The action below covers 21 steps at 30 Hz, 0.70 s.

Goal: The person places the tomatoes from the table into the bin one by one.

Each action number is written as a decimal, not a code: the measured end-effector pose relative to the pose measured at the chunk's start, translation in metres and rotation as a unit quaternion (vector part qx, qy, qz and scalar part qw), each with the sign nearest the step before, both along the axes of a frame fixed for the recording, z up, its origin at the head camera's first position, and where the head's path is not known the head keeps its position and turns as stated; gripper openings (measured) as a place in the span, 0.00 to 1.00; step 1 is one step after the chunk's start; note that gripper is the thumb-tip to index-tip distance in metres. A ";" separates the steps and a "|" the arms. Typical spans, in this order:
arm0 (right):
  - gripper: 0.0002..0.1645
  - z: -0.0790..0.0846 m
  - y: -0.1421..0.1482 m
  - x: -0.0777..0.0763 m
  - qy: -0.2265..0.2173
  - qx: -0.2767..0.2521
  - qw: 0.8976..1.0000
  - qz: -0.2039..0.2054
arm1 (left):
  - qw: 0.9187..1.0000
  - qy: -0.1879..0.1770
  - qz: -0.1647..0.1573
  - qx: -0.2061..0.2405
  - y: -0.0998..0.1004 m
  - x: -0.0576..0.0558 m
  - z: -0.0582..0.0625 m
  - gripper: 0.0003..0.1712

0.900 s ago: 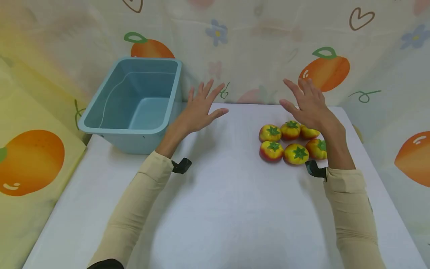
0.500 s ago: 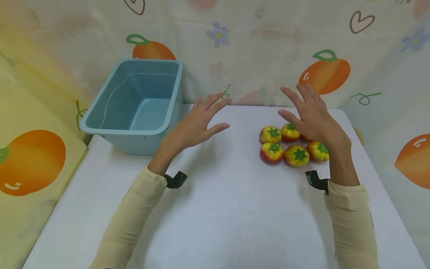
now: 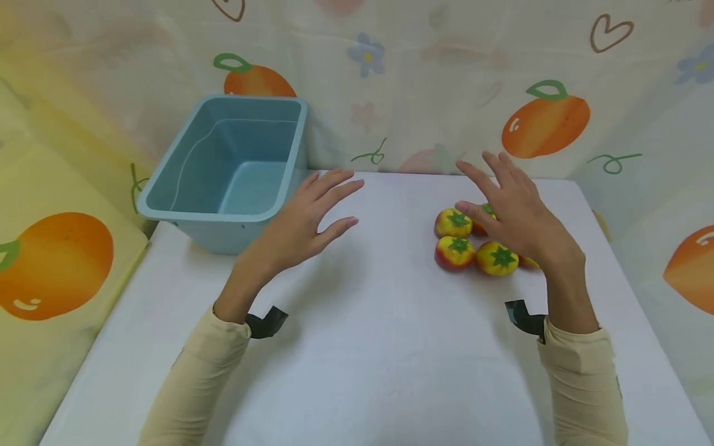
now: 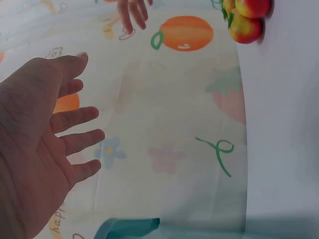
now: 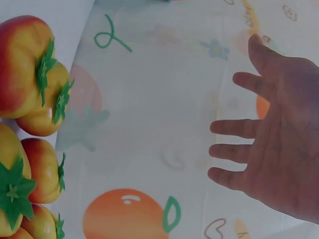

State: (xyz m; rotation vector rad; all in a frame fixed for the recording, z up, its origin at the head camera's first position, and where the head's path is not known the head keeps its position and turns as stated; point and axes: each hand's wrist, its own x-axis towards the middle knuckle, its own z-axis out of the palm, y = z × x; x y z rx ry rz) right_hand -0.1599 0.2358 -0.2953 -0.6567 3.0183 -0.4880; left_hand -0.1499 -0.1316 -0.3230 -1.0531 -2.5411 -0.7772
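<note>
My left hand [image 3: 290,229] hovers above the white table just right of the blue plastic tub [image 3: 212,217], overlapping its right side in the head view. Its fingers are spread and hold nothing, which the left wrist view confirms. My right hand [image 3: 519,214] hangs over several red-and-yellow persimmons [image 3: 455,253] with green star-shaped leaf caps, hiding part of the group. Fingers apart, palm bare, it shows fully in the right wrist view beside the persimmons [image 5: 22,67]. They sit in two short rows on the table.
The tub stands at the back left of the table [image 3: 379,359], its inside bare. A cloth [image 3: 413,93] printed with oranges and flowers hangs behind, with more of it at both sides. A black wrist mount [image 3: 268,322] juts from each cuff.
Both hands have drawn back toward the person, the left one also shifting left. My right hand has come lower over the persimmons, covering more of them. The tub and persimmons stay put.
</note>
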 end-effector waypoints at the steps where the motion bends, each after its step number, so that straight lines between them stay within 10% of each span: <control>1: 0.44 -0.001 -0.001 0.001 -0.003 0.001 1.000 0.001 | 1.000 0.005 0.002 0.001 -0.002 0.002 0.000 0.33; 21: 0.42 -0.022 -0.004 0.000 -0.036 0.032 0.998 0.027 | 0.988 0.083 0.124 -0.042 -0.087 0.011 -0.002 0.40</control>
